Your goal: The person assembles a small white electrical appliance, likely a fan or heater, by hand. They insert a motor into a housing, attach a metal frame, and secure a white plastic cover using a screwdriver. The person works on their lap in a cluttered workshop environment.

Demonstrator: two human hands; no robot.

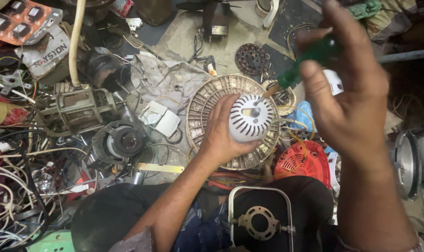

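My left hand [221, 133] wraps around a white slotted fan motor housing [251, 119] and holds it over a round wire fan guard [207, 100]. My right hand [349, 88] grips a green-handled screwdriver [310, 58]. Its tip rests on the housing next to the central shaft. Yellow wires run out from under the housing to the right.
A red vented plastic cover [303, 161] lies to the right of the guard. Bare motors [121, 140] and tangled wires [16, 186] crowd the left. A metal bracket frame [261, 219] sits on my lap. A grey cloth [167, 79] lies on the concrete floor.
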